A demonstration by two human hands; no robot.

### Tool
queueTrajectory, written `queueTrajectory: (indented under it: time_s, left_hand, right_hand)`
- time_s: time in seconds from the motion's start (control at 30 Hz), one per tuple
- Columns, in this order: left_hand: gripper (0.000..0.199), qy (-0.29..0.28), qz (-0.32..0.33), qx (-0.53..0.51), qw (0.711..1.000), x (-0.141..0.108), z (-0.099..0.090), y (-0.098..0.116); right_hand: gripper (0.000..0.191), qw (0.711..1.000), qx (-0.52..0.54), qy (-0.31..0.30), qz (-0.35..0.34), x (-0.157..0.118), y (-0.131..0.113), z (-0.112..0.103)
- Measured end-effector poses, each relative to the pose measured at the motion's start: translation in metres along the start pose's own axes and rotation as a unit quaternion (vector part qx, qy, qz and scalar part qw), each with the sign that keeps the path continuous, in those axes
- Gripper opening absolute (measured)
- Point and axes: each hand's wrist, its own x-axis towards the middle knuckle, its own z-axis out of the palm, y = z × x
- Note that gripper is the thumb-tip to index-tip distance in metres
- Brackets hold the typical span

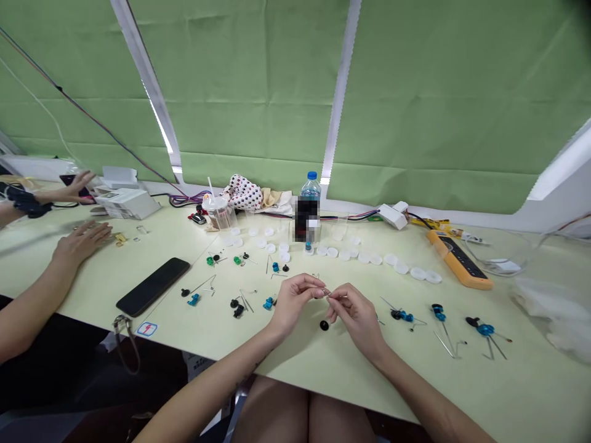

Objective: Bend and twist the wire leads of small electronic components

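My left hand (298, 301) and my right hand (353, 314) meet above the pale table near its front edge. Their fingertips are pinched together around a small thin metal piece (327, 293), mostly covered by the fingers. A round black part (324, 325) lies on the table just below, between the hands. A blue part (268, 303) rests left of my left hand. To the right of my right hand lie blue and black parts with thin metal rods (406, 316), and more such groups (486, 330) sit farther right.
White round caps (363, 257) form a row behind the hands. Beyond stand a bottle (312, 184) and a cup (220, 212). An orange power strip (462, 261) is at right, a black phone (153, 286) at left. Another person's hands (83, 243) are at far left.
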Motion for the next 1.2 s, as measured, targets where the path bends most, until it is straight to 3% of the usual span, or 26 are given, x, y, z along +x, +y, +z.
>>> queueTrajectory:
  time_s: [0.13, 0.27, 0.33, 0.43, 0.53, 0.7, 0.77, 0.87, 0.93, 1.07, 1.2]
  left_hand:
    - [0.014, -0.012, 0.023, 0.033, 0.999, 0.005, -0.002, 0.002]
    - [0.018, 0.096, 0.104, 0.135, 0.981, 0.013, -0.013, 0.006]
    - [0.024, 0.118, 0.121, 0.203, 0.964, 0.018, -0.021, 0.005]
    - [0.015, 0.059, 0.086, 0.326, 0.940, 0.023, -0.032, -0.005]
    - [0.018, 0.004, 0.047, 0.427, 0.903, 0.023, -0.037, -0.017]
    - [0.026, -0.053, 0.020, 0.526, 0.849, 0.023, -0.027, -0.032]
    - [0.024, -0.062, 0.033, 0.538, 0.840, 0.026, -0.021, -0.037]
    - [0.013, -0.071, 0.059, 0.518, 0.851, 0.036, -0.018, -0.039]
    - [0.012, -0.079, 0.038, 0.458, 0.884, 0.045, -0.018, -0.035]
    - [0.019, -0.135, -0.037, 0.227, 0.964, 0.057, -0.023, -0.014]
    - [0.022, -0.153, -0.014, 0.150, 0.977, 0.053, -0.029, 0.001]
  right_hand:
    - [0.017, 0.997, 0.060, 0.011, 0.042, 0.003, 0.000, -0.001]
    - [0.018, 0.991, 0.090, 0.058, 0.081, 0.006, 0.000, -0.004]
    - [0.018, 0.988, 0.098, 0.080, 0.090, 0.007, 0.001, -0.006]
    - [0.019, 0.985, 0.105, 0.105, 0.092, 0.008, 0.004, -0.008]
    - [0.018, 0.985, 0.103, 0.110, 0.090, 0.009, 0.006, -0.009]
    - [0.018, 0.987, 0.090, 0.097, 0.090, 0.009, 0.005, -0.008]
    - [0.018, 0.988, 0.084, 0.095, 0.092, 0.008, 0.005, -0.008]
    - [0.019, 0.988, 0.077, 0.095, 0.093, 0.008, 0.006, -0.008]
    - [0.021, 0.988, 0.074, 0.097, 0.093, 0.009, 0.008, -0.008]
    - [0.023, 0.988, 0.068, 0.102, 0.094, 0.010, 0.010, -0.010]
    - [0.023, 0.989, 0.055, 0.099, 0.091, 0.011, 0.008, -0.010]
